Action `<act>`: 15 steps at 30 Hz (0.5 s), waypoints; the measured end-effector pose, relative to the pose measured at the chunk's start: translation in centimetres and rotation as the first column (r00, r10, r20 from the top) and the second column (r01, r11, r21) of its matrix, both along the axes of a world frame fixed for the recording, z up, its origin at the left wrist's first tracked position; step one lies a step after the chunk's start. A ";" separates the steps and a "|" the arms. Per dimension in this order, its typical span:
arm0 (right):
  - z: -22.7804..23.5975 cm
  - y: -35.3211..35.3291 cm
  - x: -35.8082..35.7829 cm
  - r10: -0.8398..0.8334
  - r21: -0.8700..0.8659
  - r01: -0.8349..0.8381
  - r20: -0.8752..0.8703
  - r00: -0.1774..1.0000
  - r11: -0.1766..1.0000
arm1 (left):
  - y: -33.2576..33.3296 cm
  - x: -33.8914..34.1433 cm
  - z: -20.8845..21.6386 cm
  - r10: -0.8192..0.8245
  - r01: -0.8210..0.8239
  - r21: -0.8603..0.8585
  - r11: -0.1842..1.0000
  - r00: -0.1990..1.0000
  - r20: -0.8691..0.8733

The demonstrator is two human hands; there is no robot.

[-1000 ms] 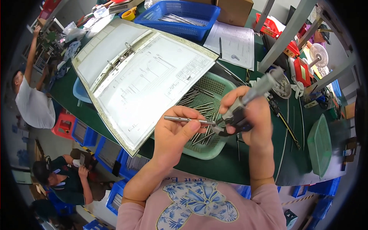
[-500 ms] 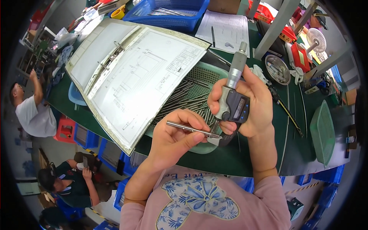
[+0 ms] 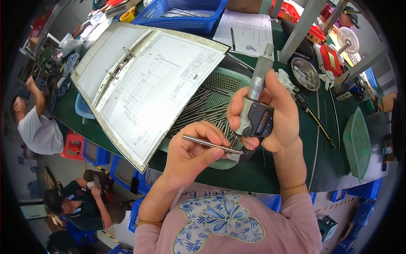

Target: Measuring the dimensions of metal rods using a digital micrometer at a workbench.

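Note:
My left hand (image 3: pixel 190 154) pinches a thin metal pin (image 3: pixel 198 141) between thumb and fingers, its right end at the jaws of a digital micrometer (image 3: pixel 259 115). Whether the jaws touch the pin I cannot make out. Wrapped round the micrometer's frame is my right hand (image 3: pixel 282 112), with the grey thimble pointing up and away past the thumb. Behind both hands, a pale green basket (image 3: pixel 237 80) holds many metal pins (image 3: pixel 203 106). An open ring binder (image 3: pixel 156 80) with a technical drawing leans over the basket's left side.
At the back stand a blue basket (image 3: pixel 139 19) of rods and a paper sheet (image 3: pixel 258 31) with a pen (image 3: pixel 232 39) on it. Toward the right are a metal bowl (image 3: pixel 305 74), a caliper (image 3: pixel 315 114) and another green basket (image 3: pixel 358 146). Two people (image 3: pixel 80 207) work at left.
The micrometer has turned slightly in my right hand, and its lower end shifts a little left near the pin. My left hand keeps its grip on the pin.

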State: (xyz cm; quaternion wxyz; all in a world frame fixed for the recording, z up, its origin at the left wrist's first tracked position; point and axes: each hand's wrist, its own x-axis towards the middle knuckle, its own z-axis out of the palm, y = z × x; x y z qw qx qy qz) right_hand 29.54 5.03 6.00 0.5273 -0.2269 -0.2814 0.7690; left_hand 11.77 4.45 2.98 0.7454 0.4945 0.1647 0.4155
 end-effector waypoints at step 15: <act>-0.1 0.0 -0.2 -0.058 -0.002 0.058 0.123 0.991 0.998 | -0.2 0.2 -1.2 0.063 -0.063 0.028 0.998 0.998 -0.010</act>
